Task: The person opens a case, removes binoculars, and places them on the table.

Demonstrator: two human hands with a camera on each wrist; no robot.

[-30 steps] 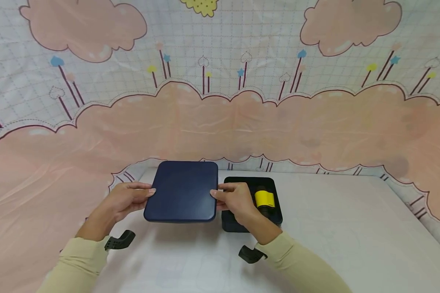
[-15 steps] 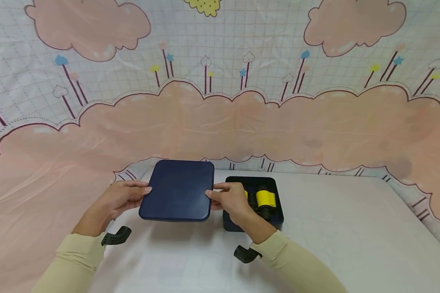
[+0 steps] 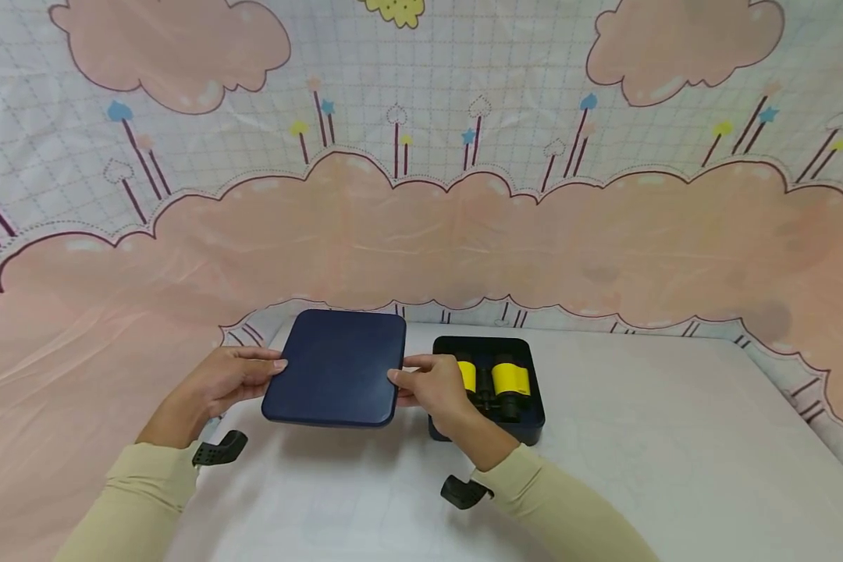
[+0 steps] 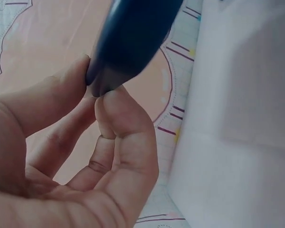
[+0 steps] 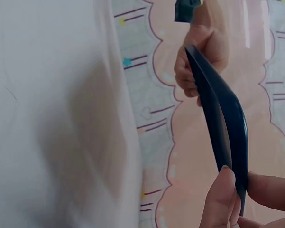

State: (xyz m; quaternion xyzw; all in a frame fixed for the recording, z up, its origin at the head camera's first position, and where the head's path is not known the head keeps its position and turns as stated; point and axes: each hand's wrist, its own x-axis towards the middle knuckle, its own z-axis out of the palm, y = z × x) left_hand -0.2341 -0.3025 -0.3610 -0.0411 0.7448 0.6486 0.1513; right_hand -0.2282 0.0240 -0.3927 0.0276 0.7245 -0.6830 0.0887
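A dark blue, rounded-square lid (image 3: 333, 367) is held in the air above the table, tilted toward me. My left hand (image 3: 233, 381) pinches its left edge between thumb and fingers; the left wrist view shows that grip on the lid's rim (image 4: 133, 42). On the opposite edge, my right hand (image 3: 432, 386) pinches the lid, thumb on top. Behind the right hand sits an open dark box (image 3: 537, 425) on the table. Binoculars (image 3: 511, 380) with yellow bands and black barrels lie inside it, their left barrel partly hidden by that hand.
The white tabletop (image 3: 646, 437) runs out to the right and toward me. A patterned cloth (image 3: 464, 242) with pink clouds hangs behind the table and down its left side. Black wrist straps (image 3: 466, 492) stick out below both forearms.
Both hands have carried the lid a little to the left, away from the box. More of the binoculars shows now, including the left yellow band.
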